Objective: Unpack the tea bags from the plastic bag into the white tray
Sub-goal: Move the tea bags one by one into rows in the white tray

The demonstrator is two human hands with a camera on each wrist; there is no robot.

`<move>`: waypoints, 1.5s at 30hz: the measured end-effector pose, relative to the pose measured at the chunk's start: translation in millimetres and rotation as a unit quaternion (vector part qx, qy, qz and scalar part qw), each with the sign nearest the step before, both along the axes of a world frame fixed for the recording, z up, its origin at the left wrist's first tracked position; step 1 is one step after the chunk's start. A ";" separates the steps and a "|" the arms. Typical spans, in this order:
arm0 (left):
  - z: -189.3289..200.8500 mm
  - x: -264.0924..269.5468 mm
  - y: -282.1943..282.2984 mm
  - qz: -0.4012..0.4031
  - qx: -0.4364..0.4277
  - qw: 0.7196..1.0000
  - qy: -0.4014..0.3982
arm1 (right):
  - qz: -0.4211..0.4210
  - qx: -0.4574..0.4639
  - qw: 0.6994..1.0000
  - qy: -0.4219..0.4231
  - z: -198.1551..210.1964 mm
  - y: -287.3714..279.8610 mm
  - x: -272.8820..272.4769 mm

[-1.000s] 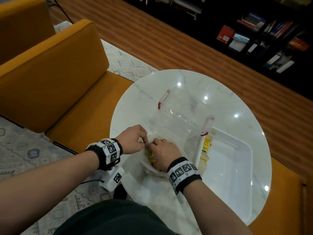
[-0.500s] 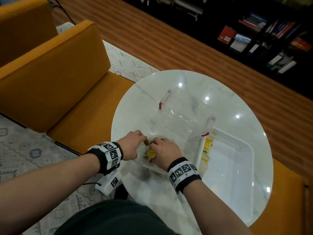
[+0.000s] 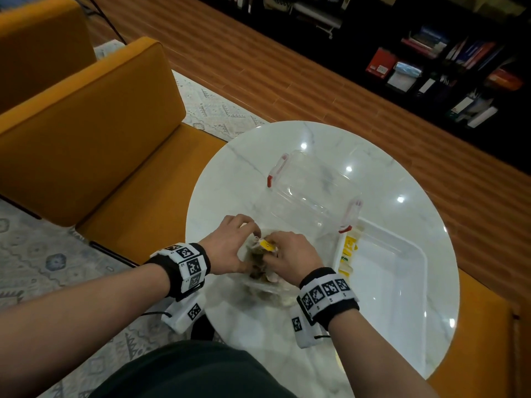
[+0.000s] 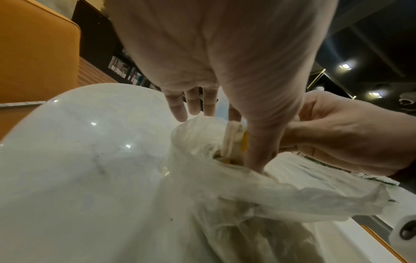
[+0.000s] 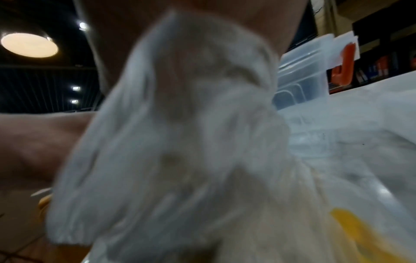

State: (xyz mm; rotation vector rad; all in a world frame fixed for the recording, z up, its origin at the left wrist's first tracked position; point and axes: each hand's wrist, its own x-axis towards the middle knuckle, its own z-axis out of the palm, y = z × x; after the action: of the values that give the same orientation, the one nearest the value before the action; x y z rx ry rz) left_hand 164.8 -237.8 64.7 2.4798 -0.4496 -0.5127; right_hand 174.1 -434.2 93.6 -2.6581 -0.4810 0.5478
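A thin translucent plastic bag (image 3: 267, 285) (image 4: 225, 186) (image 5: 180, 142) lies on the white marble table (image 3: 230, 173) in front of me. Tea bags (image 3: 265, 245) with yellow tags (image 4: 244, 142) stick out of its mouth. My left hand (image 3: 230, 242) holds the bag's left rim, its thumb (image 4: 256, 156) pressed into the opening. My right hand (image 3: 290, 254) (image 4: 333, 138) grips the tea bags at the bag's mouth. The white tray (image 3: 402, 271) sits to the right, with a few yellow-tagged tea bags (image 3: 349, 248) along its left wall. The right wrist view is mostly filled by blurred bag plastic.
A clear plastic lid (image 3: 313, 191) with red clips (image 3: 275, 173) (image 5: 344, 64) lies behind the bag, touching the tray's corner. Orange seats (image 3: 86, 124) flank the round table on the left and right. A dark bookshelf (image 3: 431, 67) stands beyond the wooden floor.
The bag's mouth has been pulled wider and a bunch of tea bags with a yellow tag has come up out of it in my right hand. Both hands stayed in place.
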 end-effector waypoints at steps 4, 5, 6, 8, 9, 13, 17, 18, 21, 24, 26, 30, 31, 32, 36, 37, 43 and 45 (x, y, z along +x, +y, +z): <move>1.8 3.0 -6.7 -0.010 -0.026 1.000 0.006 | -0.058 0.072 0.995 0.022 6.5 -11.5 -0.5; 2.9 3.6 -8.3 -0.011 -0.039 0.999 0.001 | -0.064 0.084 0.994 0.024 8.0 -14.0 -0.2; 4.2 4.7 -9.9 -0.013 -0.057 0.998 -0.009 | -0.071 0.094 0.993 0.022 9.5 -16.6 0.3; 8.4 7.0 -13.8 -0.015 -0.092 0.995 -0.028 | -0.094 0.111 0.989 0.018 11.5 -23.3 1.3; 11.3 8.0 -15.6 -0.013 -0.103 0.994 -0.028 | -0.108 0.118 0.987 0.018 11.8 -26.5 2.0; 18.8 11.4 -18.6 0.008 -0.124 0.992 -0.010 | -0.128 0.142 0.981 0.044 17.9 -29.1 1.4; 22.2 12.4 -16.3 0.032 -0.145 0.989 -0.003 | -0.118 0.160 0.979 0.048 23.4 -25.0 -2.1; 23.1 12.1 -15.1 0.035 -0.153 0.988 -0.004 | -0.112 0.155 0.980 0.045 23.6 -24.6 -2.4; 26.0 12.1 -12.6 0.047 -0.188 0.981 -0.007 | -0.097 0.136 0.985 0.048 24.5 -24.3 -2.8; 26.5 13.3 -10.2 0.066 -0.241 0.968 0.003 | -0.094 0.146 0.982 0.071 25.7 -23.0 -3.4; 29.4 12.8 -10.9 0.074 -0.271 0.959 0.029 | -0.101 0.167 0.977 0.089 29.1 -20.8 -4.6; 36.3 7.4 -15.3 0.078 -0.327 0.937 0.095 | -0.103 0.180 0.972 0.114 31.8 -17.2 -5.7; 36.8 6.8 -15.7 0.083 -0.333 0.934 0.095 | -0.101 0.175 0.973 0.114 32.6 -16.5 -5.0; 35.8 6.9 -15.6 0.090 -0.335 0.934 0.091 | -0.100 0.167 0.974 0.113 32.5 -16.1 -3.8; 30.9 7.9 -13.8 0.105 -0.307 0.944 0.061 | -0.106 0.131 0.980 0.105 32.3 -13.8 1.2; 31.6 8.2 -13.7 0.105 -0.291 0.949 0.054 | -0.112 0.135 0.979 0.108 31.5 -14.0 0.9; 33.3 11.0 -3.4 0.150 -0.270 0.949 0.059 | -0.059 0.048 0.993 0.086 20.8 -19.6 -4.9; 32.4 10.8 1.6 0.171 -0.277 0.943 0.069 | 0.026 -0.051 0.997 0.051 12.5 -13.7 -6.2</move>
State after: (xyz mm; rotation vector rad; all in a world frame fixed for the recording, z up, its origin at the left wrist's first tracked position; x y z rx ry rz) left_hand 175.6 -236.2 97.1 1.9053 -0.0797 -0.3524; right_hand 167.9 -447.9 106.1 -2.7036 -0.5052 0.7385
